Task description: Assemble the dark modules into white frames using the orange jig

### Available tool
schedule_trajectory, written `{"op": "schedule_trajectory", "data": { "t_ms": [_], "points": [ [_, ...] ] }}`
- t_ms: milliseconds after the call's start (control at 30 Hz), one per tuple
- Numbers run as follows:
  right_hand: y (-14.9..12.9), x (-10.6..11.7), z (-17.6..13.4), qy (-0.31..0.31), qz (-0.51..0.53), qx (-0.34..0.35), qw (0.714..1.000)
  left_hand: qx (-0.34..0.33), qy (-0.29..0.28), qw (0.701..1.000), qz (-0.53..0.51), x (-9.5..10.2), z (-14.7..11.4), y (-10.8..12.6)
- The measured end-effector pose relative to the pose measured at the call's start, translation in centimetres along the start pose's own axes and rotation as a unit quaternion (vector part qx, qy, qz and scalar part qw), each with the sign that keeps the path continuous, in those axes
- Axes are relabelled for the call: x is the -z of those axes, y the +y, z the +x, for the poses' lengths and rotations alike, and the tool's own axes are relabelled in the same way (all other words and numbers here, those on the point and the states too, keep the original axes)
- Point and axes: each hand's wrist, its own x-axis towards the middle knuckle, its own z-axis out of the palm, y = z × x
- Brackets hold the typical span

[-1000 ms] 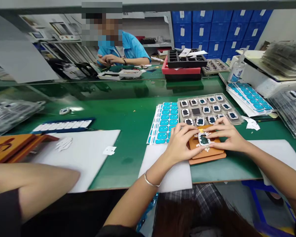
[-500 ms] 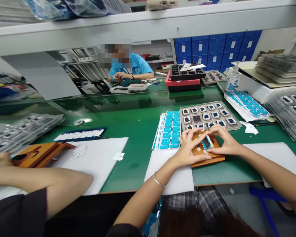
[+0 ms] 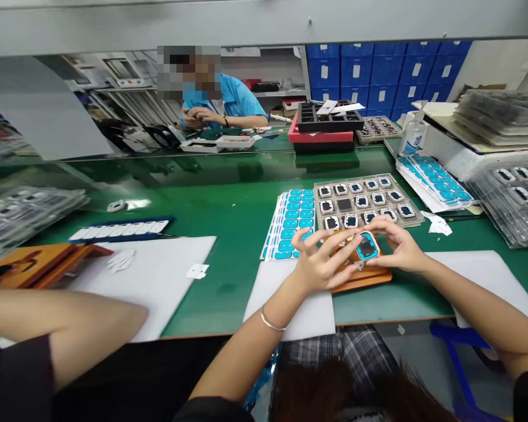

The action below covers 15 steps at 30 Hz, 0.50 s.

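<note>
Both hands, left (image 3: pixel 319 264) and right (image 3: pixel 398 246), pinch the blue-filmed part (image 3: pixel 367 246); nearby labels seem illegible.

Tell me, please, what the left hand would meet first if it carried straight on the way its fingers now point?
Probably the small blue-faced part on the brown jig, which the left hand already reaches; the right hand lies just beyond.

green bench (image 3: pixel 229 205) | white sheets (image 3: pixel 158 275) | sticker sheets (image 3: pixel 293 223) | parts tray (image 3: pixel 365 199) | orange jig (image 3: pixel 365 275)

Small rounded-square blue-rimmed part (image 3: pixel 367 246) with dark centre, face up, tilted, above an orange-brown jig block (image 3: pixel 364 275)
</note>
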Motion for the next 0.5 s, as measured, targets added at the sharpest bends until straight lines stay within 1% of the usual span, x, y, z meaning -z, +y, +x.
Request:
{"op": "schedule_trajectory", "data": {
  "t_ms": [67,133,267,367,500],
  "points": [
    [-0.1,-0.1,0.0,0.006,0.009,0.004,1.0,-0.012,0.02,1.0,0.006,0.1,0.1,0.2],
    [-0.1,-0.5,-0.1,0.017,0.026,-0.003,1.0,-0.009,0.024,1.0,0.003,0.2,0.2,0.4],
    [0.3,-1.5,-0.3,0.045,0.101,-0.054,0.992,-0.004,0.03,1.0,0.001,0.2,0.2,0.4],
    [0.4,-2.0,-0.4,0.043,0.135,-0.087,0.986,-0.029,0.056,0.998,0.014,0.2,0.2,0.3],
    [0.2,-2.1,-0.3,0.037,0.167,-0.121,0.978,-0.059,0.08,0.994,0.044,0.2,0.2,0.4]
  ]
}}
